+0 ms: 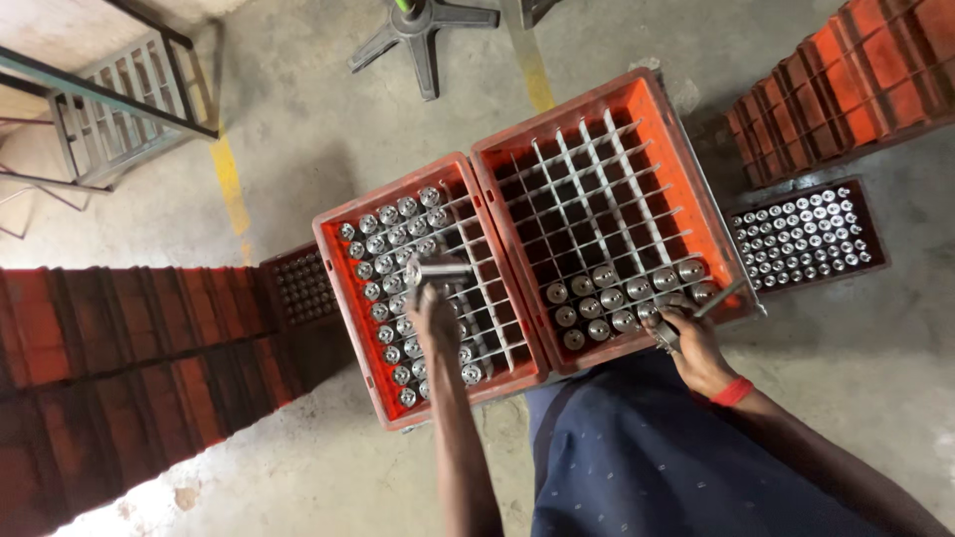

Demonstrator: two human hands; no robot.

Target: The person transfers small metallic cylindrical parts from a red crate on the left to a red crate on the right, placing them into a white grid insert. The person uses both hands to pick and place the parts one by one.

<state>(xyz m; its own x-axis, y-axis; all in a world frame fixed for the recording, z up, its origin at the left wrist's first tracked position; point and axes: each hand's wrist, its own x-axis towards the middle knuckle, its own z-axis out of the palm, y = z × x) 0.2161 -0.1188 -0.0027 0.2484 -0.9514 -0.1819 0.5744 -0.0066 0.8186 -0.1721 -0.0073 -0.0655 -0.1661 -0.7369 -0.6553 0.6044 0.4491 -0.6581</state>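
Transfer looks early: the left hand (435, 316) grips a silver metal cylinder (438, 269) above the part-emptied left orange plastic crate (343, 283), the right hand (688, 338) clasps a dark metal tool (665, 336), and the right orange plastic crate (665, 129) holds only two rows.

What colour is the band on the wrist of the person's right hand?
Red. The wristband sits just behind the right hand, clearest in the head view.

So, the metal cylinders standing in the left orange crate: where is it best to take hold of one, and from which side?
Probably from straight above, by the round top end. In the left orange crate each metal cylinder stands upright in its own divider cell, so the walls block the sides and only the top shows. The left hand holds one above the cells.
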